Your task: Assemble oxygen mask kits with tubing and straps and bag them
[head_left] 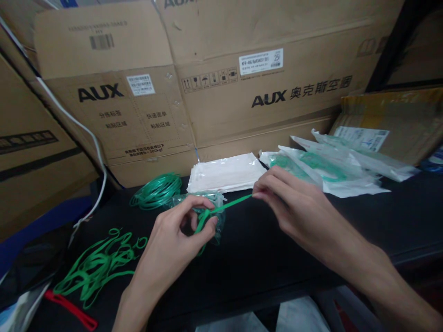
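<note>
A flat green strap (232,203) stretches between my two hands above the black table. My left hand (180,240) pinches it near a looped or folded part, with thumb and fingers curled round it. The far end is pinched in the fingertips of my right hand (290,198). Behind and beneath my left fingers lies a clear plastic bag (218,230), partly hidden. A coil of green tubing (157,190) rests just behind my left hand. To the left lies a loose tangle of green straps (104,265).
White flat packets (226,173) are stacked at the back centre. Several clear-and-white pouches with green contents (321,166) lie at the back right. Large cardboard boxes (221,106) stand behind. A red strap (71,310) is at the front left, and a white cable (86,131) hangs left.
</note>
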A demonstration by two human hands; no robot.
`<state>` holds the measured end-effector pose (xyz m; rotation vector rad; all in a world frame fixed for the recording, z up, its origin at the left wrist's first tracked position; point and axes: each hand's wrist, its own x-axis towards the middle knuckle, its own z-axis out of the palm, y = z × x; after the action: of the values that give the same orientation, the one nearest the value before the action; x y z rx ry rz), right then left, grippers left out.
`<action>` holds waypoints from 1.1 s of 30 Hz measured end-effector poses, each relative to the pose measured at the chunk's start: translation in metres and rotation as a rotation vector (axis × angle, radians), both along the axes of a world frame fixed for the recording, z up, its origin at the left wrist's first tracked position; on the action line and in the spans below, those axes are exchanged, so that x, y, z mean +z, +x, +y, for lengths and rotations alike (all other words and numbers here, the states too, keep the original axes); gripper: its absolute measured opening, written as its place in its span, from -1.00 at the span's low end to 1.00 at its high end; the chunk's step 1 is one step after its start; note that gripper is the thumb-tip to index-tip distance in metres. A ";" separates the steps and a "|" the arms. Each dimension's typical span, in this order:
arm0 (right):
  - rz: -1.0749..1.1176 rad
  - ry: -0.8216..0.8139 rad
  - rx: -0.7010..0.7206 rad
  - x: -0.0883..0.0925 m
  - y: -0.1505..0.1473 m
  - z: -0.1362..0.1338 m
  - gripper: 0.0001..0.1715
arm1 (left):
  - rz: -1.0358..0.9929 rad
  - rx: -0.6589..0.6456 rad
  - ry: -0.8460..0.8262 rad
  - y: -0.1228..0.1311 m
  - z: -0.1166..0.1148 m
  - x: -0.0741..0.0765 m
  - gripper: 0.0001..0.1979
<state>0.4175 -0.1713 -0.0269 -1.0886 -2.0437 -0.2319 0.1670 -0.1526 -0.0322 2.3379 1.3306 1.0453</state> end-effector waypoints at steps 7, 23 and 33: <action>0.557 -0.297 0.097 -0.005 -0.033 -0.003 -0.80 | -0.258 -0.026 -0.057 0.010 0.005 -0.010 -0.90; 0.883 -0.755 0.491 -0.007 -0.011 0.019 -0.50 | -0.408 -0.085 -0.326 -0.002 0.003 0.005 -0.73; 0.878 -0.882 0.598 0.012 0.017 0.011 -0.55 | -1.360 -0.263 -0.601 -0.024 0.007 0.017 -0.71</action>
<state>0.4344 -0.1601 -0.0146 -0.7481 -1.5035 1.3173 0.1430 -0.1457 -0.0156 0.8749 0.5856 1.4108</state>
